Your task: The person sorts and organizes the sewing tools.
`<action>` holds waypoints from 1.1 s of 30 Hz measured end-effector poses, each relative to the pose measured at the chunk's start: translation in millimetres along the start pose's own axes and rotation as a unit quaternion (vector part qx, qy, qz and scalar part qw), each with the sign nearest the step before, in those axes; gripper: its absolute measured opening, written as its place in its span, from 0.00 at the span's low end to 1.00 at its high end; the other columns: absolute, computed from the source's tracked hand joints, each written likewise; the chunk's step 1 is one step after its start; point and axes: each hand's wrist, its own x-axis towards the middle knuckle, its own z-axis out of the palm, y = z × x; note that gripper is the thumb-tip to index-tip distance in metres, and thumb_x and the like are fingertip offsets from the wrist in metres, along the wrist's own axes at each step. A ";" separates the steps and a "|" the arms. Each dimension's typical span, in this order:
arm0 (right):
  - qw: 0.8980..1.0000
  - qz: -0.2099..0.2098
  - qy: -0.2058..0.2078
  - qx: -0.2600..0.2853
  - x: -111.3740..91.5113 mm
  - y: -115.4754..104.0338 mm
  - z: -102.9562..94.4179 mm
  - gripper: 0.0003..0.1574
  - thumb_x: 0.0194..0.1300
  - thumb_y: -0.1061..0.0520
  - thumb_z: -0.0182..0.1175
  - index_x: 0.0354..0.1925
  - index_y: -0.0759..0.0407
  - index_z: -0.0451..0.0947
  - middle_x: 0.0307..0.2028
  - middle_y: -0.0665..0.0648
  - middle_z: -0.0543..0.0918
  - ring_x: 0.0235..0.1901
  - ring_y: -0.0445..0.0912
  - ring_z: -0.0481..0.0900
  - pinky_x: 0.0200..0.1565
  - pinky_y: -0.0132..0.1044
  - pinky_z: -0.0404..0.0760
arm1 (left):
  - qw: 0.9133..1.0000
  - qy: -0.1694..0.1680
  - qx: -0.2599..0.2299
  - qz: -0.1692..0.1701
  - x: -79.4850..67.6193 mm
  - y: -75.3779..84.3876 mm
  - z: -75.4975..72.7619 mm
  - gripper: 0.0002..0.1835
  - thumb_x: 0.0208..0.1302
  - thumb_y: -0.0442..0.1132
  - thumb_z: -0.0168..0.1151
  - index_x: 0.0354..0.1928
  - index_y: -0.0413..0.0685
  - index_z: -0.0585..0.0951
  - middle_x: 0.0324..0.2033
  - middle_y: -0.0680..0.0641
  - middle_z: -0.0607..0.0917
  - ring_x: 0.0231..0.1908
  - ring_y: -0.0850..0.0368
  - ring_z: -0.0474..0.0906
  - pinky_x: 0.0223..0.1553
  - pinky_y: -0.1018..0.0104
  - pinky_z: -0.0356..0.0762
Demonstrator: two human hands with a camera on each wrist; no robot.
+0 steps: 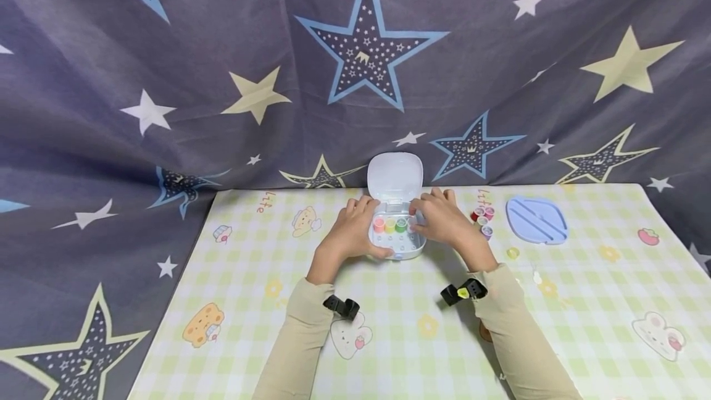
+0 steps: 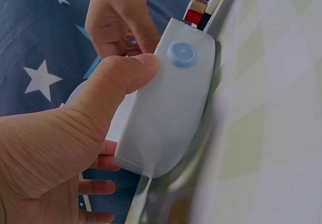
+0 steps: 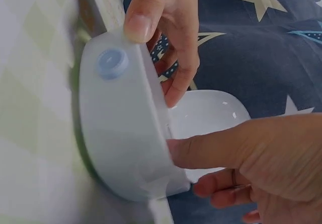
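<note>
Left hand [image 1: 351, 231] grips the case [image 1: 411, 254] edge, tablecloth [image 1: 244, 276] spreading wide leftward.

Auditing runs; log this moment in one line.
left hand: holds open rounded white plastic box; right hand: at its right; pink, yellow, green cylinders: inside

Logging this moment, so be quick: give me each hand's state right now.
Left hand: holding the white box, thumb at its front rim.
Right hand: at the box's right side; whether it grips anything cannot be told.
</note>
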 end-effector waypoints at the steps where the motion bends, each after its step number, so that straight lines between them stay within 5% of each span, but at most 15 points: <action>1: 1.000 -0.003 0.004 0.004 -0.8 -0.8 -1.8 0.17 0.58 0.53 0.74 0.44 0.57 0.84 0.36 0.57 0.82 0.43 0.54 0.70 0.51 0.53 0.63 | 1.000 0.000 -0.001 0.000 0.0 0.5 0.4 0.59 0.39 0.66 0.82 0.72 0.46 0.67 0.65 0.45 0.71 0.60 0.46 0.66 0.62 0.49 0.70; 9: 0.997 -0.022 0.068 0.022 -8.3 -3.3 -29.6 0.17 0.64 0.52 0.70 0.48 0.60 0.83 0.34 0.59 0.82 0.40 0.53 0.74 0.48 0.51 0.65 | 1.000 -0.001 -0.011 0.004 0.1 1.3 3.0 0.58 0.39 0.64 0.82 0.71 0.46 0.67 0.65 0.45 0.72 0.60 0.45 0.66 0.62 0.49 0.70; 18: 0.988 -0.060 0.138 -0.046 -17.2 13.7 -61.7 0.13 0.70 0.53 0.65 0.45 0.62 0.83 0.37 0.62 0.85 0.41 0.57 0.81 0.47 0.54 0.75 | 1.000 0.003 -0.009 -0.002 1.0 -0.8 0.7 0.59 0.38 0.65 0.82 0.71 0.47 0.67 0.65 0.46 0.71 0.61 0.45 0.65 0.62 0.49 0.69; 25: 0.977 -0.092 0.157 -0.110 -31.9 38.7 -63.1 0.08 0.70 0.56 0.63 0.38 0.62 0.80 0.32 0.60 0.82 0.33 0.55 0.78 0.38 0.49 0.73 | 1.000 -0.001 -0.011 -0.002 2.4 0.1 0.0 0.59 0.37 0.64 0.83 0.71 0.46 0.67 0.64 0.45 0.71 0.60 0.45 0.66 0.61 0.50 0.70; 33: 0.952 -0.167 0.188 -0.173 -52.3 74.8 -53.3 0.13 0.64 0.58 0.68 0.31 0.61 0.74 0.26 0.58 0.74 0.27 0.53 0.70 0.31 0.42 0.65 | 1.000 -0.006 -0.012 -0.001 3.3 0.1 0.4 0.59 0.38 0.65 0.82 0.71 0.45 0.67 0.64 0.45 0.71 0.59 0.45 0.65 0.61 0.50 0.70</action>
